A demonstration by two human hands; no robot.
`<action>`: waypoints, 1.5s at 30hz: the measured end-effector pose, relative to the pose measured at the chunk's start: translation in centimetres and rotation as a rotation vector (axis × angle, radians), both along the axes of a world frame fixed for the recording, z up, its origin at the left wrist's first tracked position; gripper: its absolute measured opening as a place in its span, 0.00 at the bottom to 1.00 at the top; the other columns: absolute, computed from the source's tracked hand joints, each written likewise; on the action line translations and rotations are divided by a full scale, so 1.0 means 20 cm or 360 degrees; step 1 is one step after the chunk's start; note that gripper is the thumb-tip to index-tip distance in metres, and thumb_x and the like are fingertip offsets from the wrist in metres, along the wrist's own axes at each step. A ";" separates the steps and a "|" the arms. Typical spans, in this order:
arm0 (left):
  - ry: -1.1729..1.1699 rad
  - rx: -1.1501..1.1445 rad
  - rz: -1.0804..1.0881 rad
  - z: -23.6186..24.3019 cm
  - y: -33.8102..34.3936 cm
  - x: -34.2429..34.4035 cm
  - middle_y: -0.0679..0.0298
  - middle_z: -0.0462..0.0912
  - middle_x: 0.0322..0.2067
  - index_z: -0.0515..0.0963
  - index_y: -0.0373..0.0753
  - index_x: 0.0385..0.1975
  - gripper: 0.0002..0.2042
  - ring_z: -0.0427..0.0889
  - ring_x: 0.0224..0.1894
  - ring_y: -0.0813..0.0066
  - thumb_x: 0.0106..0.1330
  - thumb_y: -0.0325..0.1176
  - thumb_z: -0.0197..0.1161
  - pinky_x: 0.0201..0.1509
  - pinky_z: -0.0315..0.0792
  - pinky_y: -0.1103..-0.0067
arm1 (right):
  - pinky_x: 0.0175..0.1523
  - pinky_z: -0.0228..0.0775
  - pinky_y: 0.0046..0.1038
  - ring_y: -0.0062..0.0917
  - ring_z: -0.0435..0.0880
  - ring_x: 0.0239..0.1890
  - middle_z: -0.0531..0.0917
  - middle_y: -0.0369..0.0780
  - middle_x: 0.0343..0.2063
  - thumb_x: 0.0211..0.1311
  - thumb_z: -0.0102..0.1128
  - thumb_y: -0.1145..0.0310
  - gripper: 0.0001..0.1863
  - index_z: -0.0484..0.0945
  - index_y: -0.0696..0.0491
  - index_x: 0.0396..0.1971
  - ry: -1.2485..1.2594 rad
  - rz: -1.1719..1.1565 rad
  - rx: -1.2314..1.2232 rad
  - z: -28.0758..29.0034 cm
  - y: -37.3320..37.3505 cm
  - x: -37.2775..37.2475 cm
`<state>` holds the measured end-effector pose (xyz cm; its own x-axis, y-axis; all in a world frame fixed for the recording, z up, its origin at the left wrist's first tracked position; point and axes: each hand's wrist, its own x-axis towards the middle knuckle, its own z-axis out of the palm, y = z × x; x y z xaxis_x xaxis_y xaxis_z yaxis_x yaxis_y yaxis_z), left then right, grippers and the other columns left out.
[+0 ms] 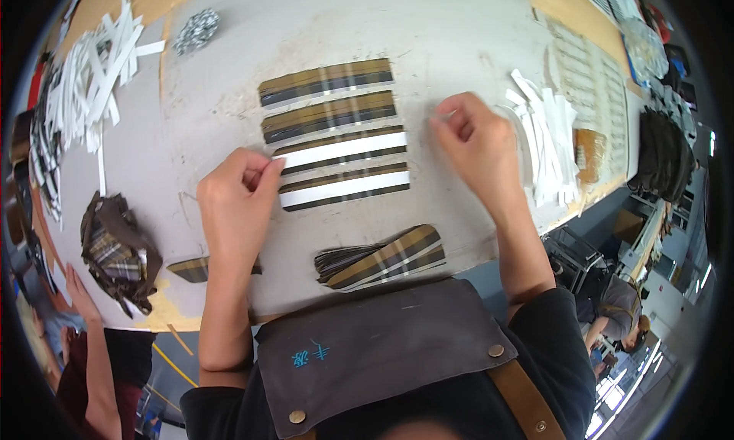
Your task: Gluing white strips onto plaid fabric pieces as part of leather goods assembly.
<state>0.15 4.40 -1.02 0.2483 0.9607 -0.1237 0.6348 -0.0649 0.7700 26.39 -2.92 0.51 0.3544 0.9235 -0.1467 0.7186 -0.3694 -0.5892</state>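
Where the scuffed grey table (229,81) meets a workshop aisle, four plaid strips (336,134) lie in a row; the left hand (237,191) pinches the lowest strip's end, the right hand (474,138) hovers curled, fingertips pinched together.

Four strips (336,134) are laid in a column mid-desk (459,35) — left hand (237,195) at the left end, right hand (474,138) at the right. Strip stack (382,258) nearer; paper strips (547,146) right.
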 end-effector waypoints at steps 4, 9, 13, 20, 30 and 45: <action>-0.0100 0.0018 -0.0005 0.00 0.00 -0.01 0.65 0.76 0.14 0.78 0.31 0.24 0.07 0.68 0.16 0.84 0.60 0.27 0.67 0.21 0.62 0.84 | 0.38 0.73 0.31 0.34 0.81 0.34 0.82 0.42 0.31 0.51 0.66 0.74 0.12 0.81 0.55 0.38 -0.1207 -0.0060 0.0607 0.00 -0.03 0.41; -0.0079 0.0001 0.0041 0.06 -0.01 0.02 0.68 0.74 0.14 0.79 0.31 0.28 0.06 0.65 0.17 0.86 0.62 0.27 0.66 0.20 0.58 0.84 | 0.39 0.72 0.32 0.35 0.81 0.35 0.83 0.41 0.29 0.54 0.63 0.76 0.09 0.81 0.55 0.37 -0.1060 0.0083 0.0502 0.01 -0.05 0.55; -0.0218 -0.0003 0.0063 0.05 -0.06 0.03 0.68 0.76 0.16 0.80 0.33 0.29 0.04 0.66 0.17 0.87 0.63 0.26 0.66 0.21 0.60 0.85 | 0.35 0.70 0.24 0.27 0.82 0.29 0.84 0.40 0.26 0.60 0.59 0.76 0.05 0.79 0.56 0.36 -0.0217 0.0064 0.0349 0.11 -0.02 0.29; -0.0702 0.0690 -0.0781 0.07 -0.08 0.25 0.63 0.81 0.30 0.81 0.35 0.34 0.09 0.78 0.29 0.74 0.54 0.19 0.69 0.30 0.72 0.80 | 0.27 0.59 0.17 0.10 0.67 0.21 0.74 0.29 0.19 0.67 0.56 0.72 0.05 0.78 0.58 0.37 0.1154 0.0244 -0.0348 0.18 -0.03 -0.07; -0.0658 0.0137 -0.0454 0.04 -0.03 0.05 0.60 0.80 0.29 0.79 0.32 0.33 0.03 0.77 0.28 0.72 0.60 0.21 0.64 0.32 0.73 0.77 | 0.30 0.58 0.15 0.09 0.67 0.25 0.75 0.29 0.21 0.67 0.59 0.67 0.09 0.81 0.59 0.34 0.0942 0.0369 -0.0273 0.11 0.00 -0.03; -0.0100 0.0050 0.0009 0.01 0.13 0.06 0.65 0.82 0.24 0.79 0.31 0.40 0.11 0.77 0.24 0.85 0.58 0.23 0.67 0.31 0.74 0.86 | 0.27 0.64 0.16 0.10 0.70 0.21 0.79 0.32 0.17 0.57 0.68 0.67 0.10 0.82 0.60 0.25 0.0656 -0.0049 -0.0095 -0.02 0.17 -0.05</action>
<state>1.44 6.92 -0.82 0.2491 0.9653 -0.0779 0.5856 -0.0860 0.8060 25.35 0.57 0.12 0.2820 0.8991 -0.3347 0.4154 -0.4289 -0.8022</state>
